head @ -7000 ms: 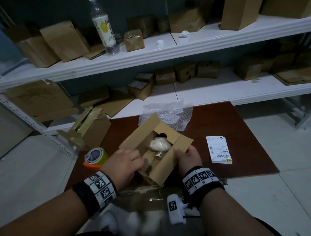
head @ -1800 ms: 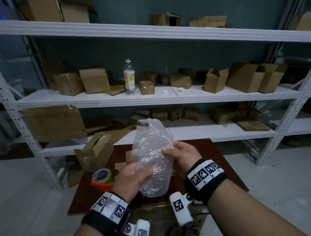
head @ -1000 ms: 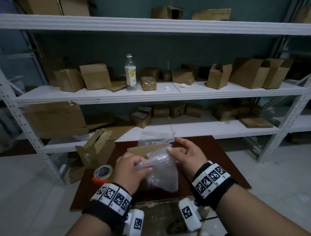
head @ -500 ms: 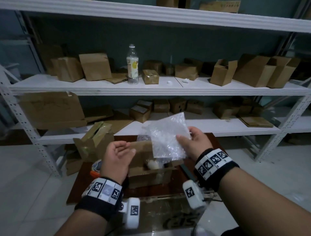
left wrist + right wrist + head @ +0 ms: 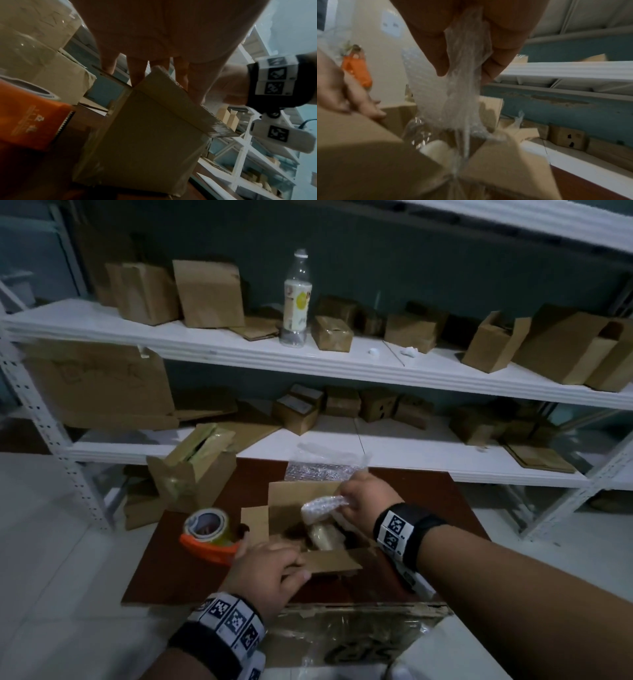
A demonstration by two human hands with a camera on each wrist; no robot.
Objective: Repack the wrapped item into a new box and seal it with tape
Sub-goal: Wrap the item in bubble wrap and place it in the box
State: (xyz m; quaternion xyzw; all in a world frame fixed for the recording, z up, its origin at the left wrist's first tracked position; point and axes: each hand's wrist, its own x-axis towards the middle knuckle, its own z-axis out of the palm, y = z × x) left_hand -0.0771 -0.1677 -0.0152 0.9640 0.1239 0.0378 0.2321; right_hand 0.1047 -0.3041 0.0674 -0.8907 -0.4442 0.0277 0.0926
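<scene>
White shelving (image 5: 342, 364) fills the back of the room, its two lower shelves loaded with brown cardboard boxes, flattened cardboard and a clear plastic bottle (image 5: 297, 302) with a pale label. In front of it lies the dark reddish-brown surface (image 5: 445, 498), with an opened, taped old box (image 5: 191, 470) standing at its far left corner.

The new box (image 5: 291, 508) sits open near the middle of the surface, flaps spread outward. Behind it, against the lower shelf edge, lies a loose sheet of bubble wrap (image 5: 325, 465). Just left of the box stands an orange tape dispenser (image 5: 209, 534) carrying a roll of tape.

Inside the box is the wrapped item (image 5: 323, 534), a pale bundle standing in the opening. Above it the right hand (image 5: 366, 501) pinches a bunched piece of bubble wrap (image 5: 322, 506) between thumb and fingers; in the right wrist view this wrap (image 5: 453, 94) hangs from the fingertips down into the box mouth, reaching the white item (image 5: 436, 150) below.

The left hand (image 5: 270, 566) rests on the near flap of the box, its fingers (image 5: 137, 73) straight and pointing over the flap's top edge, with the dispenser (image 5: 30, 121) just beside it. The two hands are apart, one at each side of the box opening.
</scene>
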